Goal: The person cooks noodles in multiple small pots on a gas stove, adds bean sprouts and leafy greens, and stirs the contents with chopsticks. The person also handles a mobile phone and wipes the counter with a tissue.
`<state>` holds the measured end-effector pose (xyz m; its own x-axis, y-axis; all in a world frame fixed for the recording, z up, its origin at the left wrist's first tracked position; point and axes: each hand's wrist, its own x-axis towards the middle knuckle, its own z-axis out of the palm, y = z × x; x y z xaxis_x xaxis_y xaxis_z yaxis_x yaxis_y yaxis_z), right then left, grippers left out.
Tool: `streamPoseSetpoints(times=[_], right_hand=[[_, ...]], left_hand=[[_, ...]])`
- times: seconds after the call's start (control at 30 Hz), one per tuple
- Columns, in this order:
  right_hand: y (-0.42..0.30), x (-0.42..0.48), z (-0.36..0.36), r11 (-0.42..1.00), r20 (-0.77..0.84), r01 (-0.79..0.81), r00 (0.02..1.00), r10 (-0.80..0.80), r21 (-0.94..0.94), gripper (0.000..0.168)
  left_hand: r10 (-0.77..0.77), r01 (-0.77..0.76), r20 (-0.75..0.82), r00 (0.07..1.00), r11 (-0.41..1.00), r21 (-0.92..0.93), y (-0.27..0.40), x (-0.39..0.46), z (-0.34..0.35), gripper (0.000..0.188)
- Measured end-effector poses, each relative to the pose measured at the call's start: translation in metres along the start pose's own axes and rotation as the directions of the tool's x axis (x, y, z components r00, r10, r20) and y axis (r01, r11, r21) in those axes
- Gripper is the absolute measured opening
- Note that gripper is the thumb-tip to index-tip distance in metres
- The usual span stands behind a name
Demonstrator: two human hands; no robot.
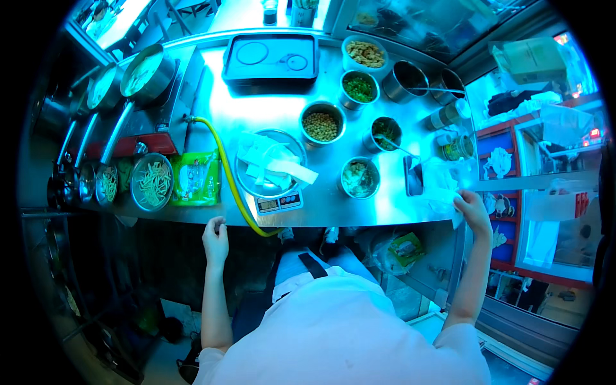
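Observation:
My left hand [215, 242] hangs just off the counter's front edge with loosely curled fingers and thumb apart; nothing shows in it. Nearest to it are a green packet [210, 192] and a yellow hose [226, 166]. At the right front corner, the fingertips of my right hand [472, 210] pinch a thin whitish sheet [442, 196], plastic or paper. A phone-like dark slab [413, 176] lies beside it. Between my hands, a metal bowl [242, 180] of pale flat strips [269, 156] rests on a digital kitchen scale [281, 203].
Metal pots of chickpea-like beans [321, 126], chopped greens [358, 89] and pale paste [360, 178] stand on the steel counter [317, 207]. Saucepans [144, 72] sit on a stove at left; noodle-filled strainers [153, 183] line its front. A stacked tray [271, 57] lies behind.

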<state>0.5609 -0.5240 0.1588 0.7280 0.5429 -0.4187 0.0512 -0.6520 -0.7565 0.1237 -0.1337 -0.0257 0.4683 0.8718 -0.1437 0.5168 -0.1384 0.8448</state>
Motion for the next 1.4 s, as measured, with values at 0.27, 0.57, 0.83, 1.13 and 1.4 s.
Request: streamPoseSetpoints(times=[0.27, 0.57, 0.83, 1.13, 1.4], right_hand=[[0.125, -0.040, -0.071, 0.947, -0.530, 0.103, 0.845, 0.079, 0.306, 0.024], [0.122, 0.049, -0.117, 0.968, -0.169, -0.248, 0.953, 0.250, 0.034, 0.021], [0.240, 0.173, -0.111, 0.833, -0.117, -0.123, 0.991, 0.070, -0.540, 0.033], [0.217, 0.164, -0.093, 0.911, -0.058, -0.027, 0.998, 0.004, -0.412, 0.018], [0.201, 0.139, -0.089, 0.972, -0.086, -0.105, 0.992, 0.089, -0.208, 0.053]], left_hand=[[0.063, -0.066, 0.103, 0.993, 0.997, 0.026, 0.031, -0.008, 0.072, 0.016], [-0.168, 0.176, 0.122, 0.978, 0.982, -0.063, 0.014, -0.019, 0.102, 0.022], [-0.163, 0.160, -0.023, 0.986, 0.983, -0.086, 0.016, -0.027, 0.100, 0.025], [-0.166, 0.168, -0.087, 0.982, 0.986, 0.012, 0.016, -0.041, 0.100, 0.020], [0.118, -0.095, -0.187, 0.975, 0.987, 0.130, 0.057, 0.033, 0.086, 0.020]])
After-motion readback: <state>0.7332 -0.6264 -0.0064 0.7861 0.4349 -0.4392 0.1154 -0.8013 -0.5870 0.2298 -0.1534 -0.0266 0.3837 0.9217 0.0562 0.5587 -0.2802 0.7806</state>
